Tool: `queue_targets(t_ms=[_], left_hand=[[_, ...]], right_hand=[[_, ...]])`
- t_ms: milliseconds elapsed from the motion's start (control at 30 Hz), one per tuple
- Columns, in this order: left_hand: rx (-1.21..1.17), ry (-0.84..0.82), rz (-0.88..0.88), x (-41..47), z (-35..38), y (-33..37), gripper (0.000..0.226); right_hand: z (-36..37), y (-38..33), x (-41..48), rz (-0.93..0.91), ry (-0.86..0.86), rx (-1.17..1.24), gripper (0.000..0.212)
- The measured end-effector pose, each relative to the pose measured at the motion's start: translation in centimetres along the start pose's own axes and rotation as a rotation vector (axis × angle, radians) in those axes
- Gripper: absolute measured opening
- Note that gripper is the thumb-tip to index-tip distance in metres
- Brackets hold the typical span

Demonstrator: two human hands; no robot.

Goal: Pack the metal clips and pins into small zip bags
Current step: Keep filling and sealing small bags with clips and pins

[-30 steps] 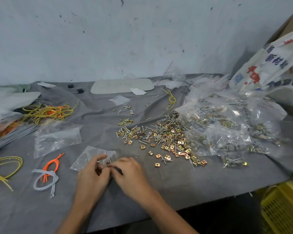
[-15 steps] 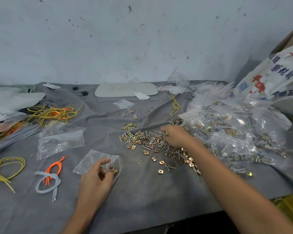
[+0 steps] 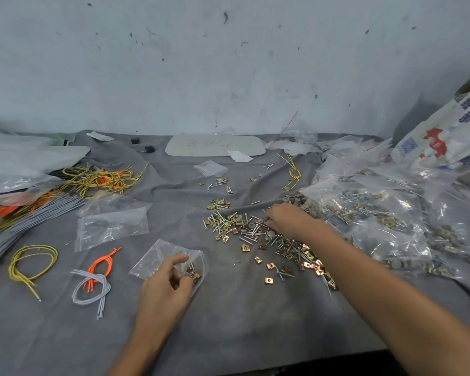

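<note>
Clips and pins lie loose in a heap on the grey cloth, to the right of the zip bag and farther from the body. The heap stretches on a slant from far-left to near-right, and the pins in it point every way.

The right hand rests on the heap's far end, fingers curled down among the pieces; whether they pinch anything I cannot tell. The left hand, well apart from the heap, pinches the bag's right edge between thumb and fingertips, with a few clips just inside.

The bag lies flat, its long axis slanting from far-left to near-right. The held edge, likely its mouth, faces the heap. So the right hand is the nearer one for picking, and its load must travel left and toward the body.
</note>
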State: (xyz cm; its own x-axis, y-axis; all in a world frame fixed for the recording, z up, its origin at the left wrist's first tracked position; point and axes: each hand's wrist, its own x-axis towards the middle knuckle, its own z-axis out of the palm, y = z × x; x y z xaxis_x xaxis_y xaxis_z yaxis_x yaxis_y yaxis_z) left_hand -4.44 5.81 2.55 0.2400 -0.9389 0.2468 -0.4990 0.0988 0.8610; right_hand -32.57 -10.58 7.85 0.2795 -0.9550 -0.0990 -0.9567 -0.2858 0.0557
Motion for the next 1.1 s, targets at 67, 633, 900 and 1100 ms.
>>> queue_targets(t_ms=[67,633,900,1100], left_hand=[[-0.002,-0.001,0.001,0.0,0.0,0.1,0.034],[0.017,0.006,0.006,-0.1,-0.1,0.4,0.037],[0.007,0.005,0.016,-0.1,0.0,0.3,0.034],[0.013,-0.007,0.004,-0.2,-0.1,0.5,0.033]], right_hand=[[0.4,-0.2,0.1,-0.002,0.029,-0.065,0.026],[2.5,-0.1,0.8,-0.116,0.154,-0.246,0.036],[3.0,-0.2,0.5,-0.131,0.184,-0.278,0.024],[3.2,-1.0,0.3,-0.058,0.182,-0.263,0.030]])
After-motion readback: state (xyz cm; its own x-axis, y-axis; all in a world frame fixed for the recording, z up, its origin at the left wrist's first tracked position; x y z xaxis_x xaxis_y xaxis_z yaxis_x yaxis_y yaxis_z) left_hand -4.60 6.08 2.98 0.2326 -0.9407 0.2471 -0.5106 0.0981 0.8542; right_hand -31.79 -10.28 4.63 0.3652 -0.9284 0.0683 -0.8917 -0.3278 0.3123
